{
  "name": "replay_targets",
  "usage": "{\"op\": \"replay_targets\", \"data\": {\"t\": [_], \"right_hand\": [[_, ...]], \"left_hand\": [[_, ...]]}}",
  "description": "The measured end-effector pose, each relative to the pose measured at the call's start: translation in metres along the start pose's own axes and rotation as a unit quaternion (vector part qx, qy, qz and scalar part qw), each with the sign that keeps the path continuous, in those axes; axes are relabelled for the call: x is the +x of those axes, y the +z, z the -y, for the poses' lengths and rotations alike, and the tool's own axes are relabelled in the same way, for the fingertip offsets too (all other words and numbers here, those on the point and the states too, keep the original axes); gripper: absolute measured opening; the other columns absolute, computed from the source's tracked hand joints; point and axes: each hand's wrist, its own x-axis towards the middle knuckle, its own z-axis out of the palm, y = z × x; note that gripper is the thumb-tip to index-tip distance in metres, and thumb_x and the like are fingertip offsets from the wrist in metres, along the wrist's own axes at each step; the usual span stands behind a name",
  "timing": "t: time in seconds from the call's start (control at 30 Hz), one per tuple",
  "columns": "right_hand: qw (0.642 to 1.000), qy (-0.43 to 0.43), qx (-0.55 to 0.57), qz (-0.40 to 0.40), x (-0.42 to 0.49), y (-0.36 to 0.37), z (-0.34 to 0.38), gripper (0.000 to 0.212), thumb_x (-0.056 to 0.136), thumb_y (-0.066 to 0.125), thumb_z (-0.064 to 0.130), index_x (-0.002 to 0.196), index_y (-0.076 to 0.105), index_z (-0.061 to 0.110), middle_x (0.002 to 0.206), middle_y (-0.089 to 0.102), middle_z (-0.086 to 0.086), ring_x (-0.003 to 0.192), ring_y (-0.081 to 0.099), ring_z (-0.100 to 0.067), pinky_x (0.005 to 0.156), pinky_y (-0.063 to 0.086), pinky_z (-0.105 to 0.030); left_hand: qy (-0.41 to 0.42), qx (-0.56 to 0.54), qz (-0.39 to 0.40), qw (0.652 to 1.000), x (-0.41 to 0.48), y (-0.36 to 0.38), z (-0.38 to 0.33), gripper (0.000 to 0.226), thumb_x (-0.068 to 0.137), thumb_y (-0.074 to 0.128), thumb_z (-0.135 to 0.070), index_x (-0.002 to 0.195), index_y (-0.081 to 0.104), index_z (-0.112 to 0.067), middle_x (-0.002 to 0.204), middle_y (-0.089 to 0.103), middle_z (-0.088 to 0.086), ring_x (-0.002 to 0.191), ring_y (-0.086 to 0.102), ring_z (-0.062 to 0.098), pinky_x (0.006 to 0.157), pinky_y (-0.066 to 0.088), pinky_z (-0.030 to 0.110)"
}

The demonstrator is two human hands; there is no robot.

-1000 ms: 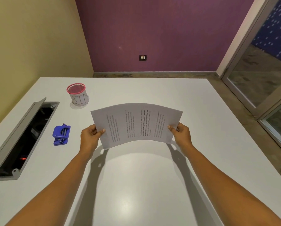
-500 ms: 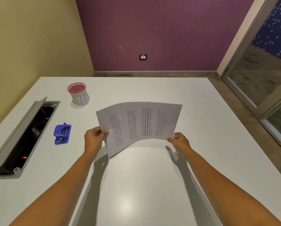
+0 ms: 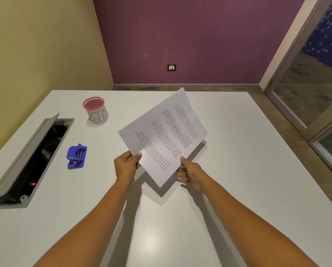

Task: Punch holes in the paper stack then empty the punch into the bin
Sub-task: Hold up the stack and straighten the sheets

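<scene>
A white table [image 3: 238, 189] fills most of the view, with a purple wall behind it. Set into the table's left side is a long open cable hatch [image 3: 40, 157], dark inside.

Above the middle of the table, a paper stack [image 3: 163, 135] of printed sheets is held in the air, clear of the surface and turned diagonally, with one corner pointing away to the far wall.

The left hand [image 3: 125, 167] pinches the stack's near left edge, thumb on top and fingers curled beneath. The right hand [image 3: 190, 173] has its thumb tip at the near right edge and its fingers straight and spread under the sheets. This looks like loose support rather than a firm grip.

To the left, well apart from the paper, a small blue hole punch [image 3: 77, 157] lies on the table beside the hatch. Beyond it stands a pink-rimmed mesh bin [image 3: 95, 112] labelled "BIN".

Nothing looks punched yet. To do this step well, the sheets probably need squaring first, edges tapped level against the table. One edge should then go fully and centrally into the punch slot. The pinch should stay firm, so no sheet slips out of line.
</scene>
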Motion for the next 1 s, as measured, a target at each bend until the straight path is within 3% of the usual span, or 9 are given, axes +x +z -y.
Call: {"op": "replay_targets", "data": {"t": [0.13, 0.2, 0.27, 0.37, 0.43, 0.53, 0.67, 0.8, 1.0], "right_hand": [[0.987, -0.069, 0.130, -0.066, 0.006, 0.006, 0.011, 0.009, 0.092, 0.054, 0.014, 0.094, 0.054, 0.006, 0.098, 0.062, -0.014, 0.073, 0.059, -0.020, 0.066, 0.051, -0.029], [0.981, -0.096, 0.143, -0.089, 0.008, 0.004, 0.016, 0.015, 0.090, 0.054, 0.005, 0.105, 0.055, 0.004, 0.110, 0.063, -0.015, 0.085, 0.060, -0.023, 0.066, 0.051, -0.027], [0.979, -0.125, 0.124, -0.102, 0.008, 0.001, 0.020, 0.020, 0.089, 0.053, 0.003, 0.109, 0.056, 0.008, 0.112, 0.064, -0.011, 0.089, 0.061, -0.022, 0.064, 0.049, -0.024], [0.976, -0.176, 0.066, -0.112, 0.008, -0.003, 0.023, 0.025, 0.089, 0.055, 0.004, 0.114, 0.057, 0.010, 0.113, 0.066, -0.010, 0.091, 0.062, -0.022, 0.081, 0.051, -0.033], [0.969, -0.214, 0.052, -0.108, 0.006, -0.007, 0.023, 0.029, 0.089, 0.055, 0.003, 0.118, 0.055, 0.009, 0.111, 0.066, -0.012, 0.093, 0.063, -0.022, 0.090, 0.050, -0.036], [0.958, -0.266, 0.054, -0.095, 0.003, -0.016, 0.027, 0.028, 0.090, 0.054, 0.003, 0.117, 0.056, 0.010, 0.106, 0.067, -0.008, 0.088, 0.064, -0.016, 0.081, 0.053, -0.027], [0.943, -0.317, 0.064, -0.080, -0.004, -0.025, 0.037, 0.024, 0.090, 0.053, 0.000, 0.108, 0.057, 0.015, 0.106, 0.066, -0.004, 0.088, 0.063, -0.013, 0.075, 0.053, -0.017], [0.935, -0.345, 0.050, -0.068, -0.010, -0.028, 0.044, 0.020, 0.091, 0.053, 0.006, 0.099, 0.060, 0.022, 0.103, 0.067, 0.000, 0.092, 0.065, -0.014, 0.082, 0.054, -0.025], [0.926, -0.369, 0.040, -0.066, -0.011, -0.023, 0.050, 0.013, 0.091, 0.053, 0.003, 0.089, 0.059, 0.015, 0.095, 0.066, -0.001, 0.086, 0.061, -0.011, 0.076, 0.052, -0.014]], "left_hand": [[-0.036, -0.060, 0.026, 0.997, -0.004, 0.004, 0.000, 0.025, 0.085, 0.057, 0.004, 0.109, 0.062, -0.002, 0.097, 0.068, 0.008, 0.081, 0.065, 0.018, 0.076, 0.056, 0.025], [-0.042, -0.061, 0.043, 0.996, -0.005, 0.005, 0.000, 0.024, 0.085, 0.057, 0.005, 0.107, 0.062, -0.005, 0.092, 0.069, 0.006, 0.078, 0.065, 0.018, 0.072, 0.057, 0.023], [-0.045, -0.044, 0.055, 0.996, -0.006, 0.005, 0.004, 0.019, 0.083, 0.058, 0.007, 0.094, 0.061, -0.007, 0.075, 0.071, -0.002, 0.067, 0.067, 0.011, 0.064, 0.057, 0.021], [-0.043, -0.033, 0.059, 0.997, -0.008, 0.003, 0.006, 0.023, 0.080, 0.060, 0.012, 0.077, 0.056, -0.010, 0.043, 0.059, -0.013, 0.044, 0.060, 0.001, 0.052, 0.052, 0.018], [-0.046, -0.053, 0.054, 0.996, -0.005, -0.001, 0.003, 0.023, 0.078, 0.061, 0.013, 0.082, 0.058, -0.010, 0.058, 0.066, -0.008, 0.056, 0.066, 0.006, 0.057, 0.055, 0.019], [-0.038, -0.058, 0.046, 0.997, 0.004, -0.010, -0.010, 0.024, 0.076, 0.065, 0.010, 0.082, 0.056, -0.011, 0.073, 0.063, 0.003, 0.065, 0.066, 0.013, 0.064, 0.057, 0.023], [0.014, -0.004, 0.091, 0.996, 0.019, -0.018, -0.032, 0.036, 0.076, 0.065, 0.007, 0.106, 0.059, -0.012, 0.087, 0.069, 0.001, 0.069, 0.068, 0.008, 0.060, 0.055, 0.019], [0.057, 0.045, 0.115, 0.991, 0.031, -0.014, -0.047, 0.033, 0.081, 0.062, 0.004, 0.111, 0.058, -0.008, 0.094, 0.068, 0.002, 0.073, 0.067, 0.004, 0.062, 0.055, 0.015], [0.124, 0.060, 0.085, 0.987, 0.033, -0.001, -0.054, 0.028, 0.085, 0.057, 0.003, 0.111, 0.062, -0.007, 0.105, 0.064, 0.003, 0.077, 0.063, 0.000, 0.065, 0.052, 0.009]]}}
